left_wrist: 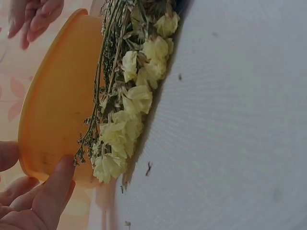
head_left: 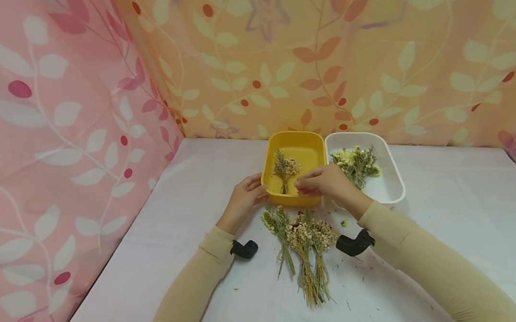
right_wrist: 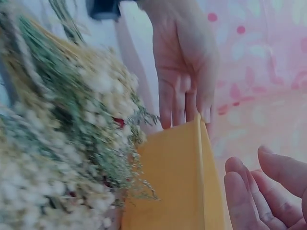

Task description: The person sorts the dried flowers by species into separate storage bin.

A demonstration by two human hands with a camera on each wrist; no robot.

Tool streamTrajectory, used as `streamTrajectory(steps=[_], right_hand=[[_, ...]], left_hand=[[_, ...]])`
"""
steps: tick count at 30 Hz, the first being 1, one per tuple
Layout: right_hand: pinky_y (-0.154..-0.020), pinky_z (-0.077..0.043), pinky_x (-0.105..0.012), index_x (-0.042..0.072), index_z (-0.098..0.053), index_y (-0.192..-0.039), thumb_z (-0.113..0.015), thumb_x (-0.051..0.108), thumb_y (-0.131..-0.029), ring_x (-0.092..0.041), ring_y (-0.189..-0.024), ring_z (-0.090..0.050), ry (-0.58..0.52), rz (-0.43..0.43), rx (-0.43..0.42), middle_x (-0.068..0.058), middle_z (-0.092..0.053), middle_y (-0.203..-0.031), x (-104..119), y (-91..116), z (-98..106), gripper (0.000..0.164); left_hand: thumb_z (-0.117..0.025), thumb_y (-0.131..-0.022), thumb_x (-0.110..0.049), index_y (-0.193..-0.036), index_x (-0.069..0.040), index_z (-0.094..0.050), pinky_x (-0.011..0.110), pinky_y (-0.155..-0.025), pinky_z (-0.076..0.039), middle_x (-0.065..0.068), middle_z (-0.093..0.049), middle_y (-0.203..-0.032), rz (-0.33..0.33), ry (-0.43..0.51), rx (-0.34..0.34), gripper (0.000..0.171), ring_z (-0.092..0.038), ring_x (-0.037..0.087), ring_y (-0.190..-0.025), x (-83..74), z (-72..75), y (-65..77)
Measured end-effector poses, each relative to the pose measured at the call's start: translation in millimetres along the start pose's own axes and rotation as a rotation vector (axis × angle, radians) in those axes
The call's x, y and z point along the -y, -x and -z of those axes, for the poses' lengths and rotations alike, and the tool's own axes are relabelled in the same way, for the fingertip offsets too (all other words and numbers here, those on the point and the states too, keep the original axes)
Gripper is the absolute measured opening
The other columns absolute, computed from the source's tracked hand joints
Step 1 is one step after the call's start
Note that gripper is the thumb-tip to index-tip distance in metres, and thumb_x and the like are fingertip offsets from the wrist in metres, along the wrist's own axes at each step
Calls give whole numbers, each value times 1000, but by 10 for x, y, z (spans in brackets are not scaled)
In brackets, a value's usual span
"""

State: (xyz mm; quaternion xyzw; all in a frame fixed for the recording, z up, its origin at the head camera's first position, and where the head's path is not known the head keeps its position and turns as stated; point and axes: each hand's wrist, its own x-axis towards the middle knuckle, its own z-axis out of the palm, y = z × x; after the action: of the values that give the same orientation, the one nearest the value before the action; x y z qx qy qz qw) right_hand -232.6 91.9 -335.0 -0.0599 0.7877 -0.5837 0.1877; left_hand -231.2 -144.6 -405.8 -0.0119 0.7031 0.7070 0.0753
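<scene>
My left hand [head_left: 244, 197] holds the left wall of a yellow tub [head_left: 294, 200], with the thumb at the rim and the fingers along the outside. My right hand [head_left: 323, 179] hovers over the tub's near right part, fingers loosely bent and nothing between them, as the right wrist view also shows. Inside the tub lies a small bunch of dried flowers [head_left: 286, 168]. Just in front of it, dried flower bunches with cream heads [head_left: 302, 233] and a yellow-flowered bunch [head_left: 279, 222] lie side by side, stems toward me.
A white tub [head_left: 394, 174] stands right of the yellow one and holds yellow dried flowers [head_left: 356, 162]. Plant crumbs are scattered on the white table [head_left: 190, 193]. Patterned cloth walls [head_left: 236, 61] close off the back and left.
</scene>
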Motion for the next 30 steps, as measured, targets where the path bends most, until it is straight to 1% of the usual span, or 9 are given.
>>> streamTrajectory(steps=[2, 4, 7, 11, 19, 24, 30], right_hand=[[-89, -61, -40, -8, -70, -117, -72, 16, -92, -16, -86, -75, 7, 8, 3, -7, -78, -94, -29, 79, 19, 35], [-89, -61, -40, -7, -70, -117, -74, 17, -91, -17, -88, -76, 13, 6, -1, -4, -78, -93, -54, 149, 39, 36], [-88, -61, -39, -8, -69, -117, -74, 17, -90, -16, -88, -76, -5, -3, 0, -4, -78, -92, -89, 245, 70, 38], [-86, -62, -37, -9, -68, -117, -73, 18, -91, -16, -87, -76, -8, 6, 19, -8, -78, -95, -150, 358, 109, 37], [-85, -63, -37, -3, -73, -110, -75, 23, -90, -21, -88, -76, 23, 6, 23, -5, -78, -90, -290, 522, 142, 33], [-84, -63, -37, -3, -73, -111, -74, 23, -91, -21, -89, -76, 21, -3, 41, -8, -78, -95, -348, 614, 152, 32], [-86, -62, -37, -4, -71, -112, -73, 23, -91, -16, -91, -75, 10, -23, 50, -8, -78, -98, -446, 733, 170, 34]], left_hand=[[-57, -101, -8, -148, -8, -47, 41, -99, -57, 18, -54, -146, 7, 3, -2, 48, -60, 37, -125, -5, 1, 0], [-57, -101, -8, -148, -8, -47, 41, -98, -57, 18, -54, -145, 9, 2, -4, 48, -60, 37, -125, -9, 0, 0], [-57, -101, -7, -148, -7, -46, 40, -98, -58, 19, -53, -146, 5, 0, -1, 49, -60, 38, -125, -10, -1, -4], [-57, -101, -8, -149, -7, -45, 39, -97, -58, 19, -53, -147, 2, -4, 0, 50, -60, 38, -125, -10, -5, -3], [-57, -100, -8, -149, -7, -46, 39, -97, -58, 19, -53, -146, 3, -17, -4, 50, -61, 37, -124, -5, 0, -10], [-57, -101, -9, -149, -7, -45, 39, -98, -58, 18, -53, -146, 4, -15, 0, 50, -60, 35, -125, -3, 5, -15], [-59, -100, -9, -149, -8, -45, 38, -97, -58, 17, -53, -147, 1, -12, 3, 51, -60, 35, -126, 13, 6, -16]])
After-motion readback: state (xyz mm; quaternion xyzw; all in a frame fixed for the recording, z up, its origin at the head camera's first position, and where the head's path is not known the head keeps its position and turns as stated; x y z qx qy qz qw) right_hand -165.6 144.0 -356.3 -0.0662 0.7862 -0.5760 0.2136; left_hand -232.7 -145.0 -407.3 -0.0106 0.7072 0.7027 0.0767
